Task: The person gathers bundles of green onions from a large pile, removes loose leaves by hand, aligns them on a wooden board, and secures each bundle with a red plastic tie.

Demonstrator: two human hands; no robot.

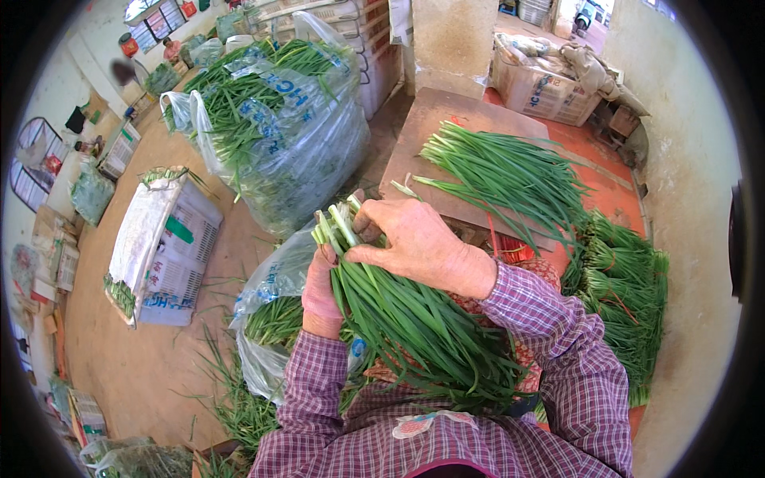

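Observation:
A bunch of long green garlic chives [412, 322] hangs across my lap, its pale stem ends pointing up and away from me. My left hand [321, 281] is wrapped around the stems from the left, with most of its fingers hidden behind them. On the other side, my right hand [412, 230] has thumb and fingers closed about the upper stem ends. Beyond it, a wooden board [412, 140] carries a loose pile of chives [502, 173], white ends to the left. A few stalks lie apart at the pile's near side.
Tied bundles of chives [621, 299] are stacked at my right by the wall. A large clear plastic bag [311, 143] full of greens stands ahead left, a smaller open bag [263, 364] by my left arm. Farther left is a plastic crate [173, 251]; people sit at the back.

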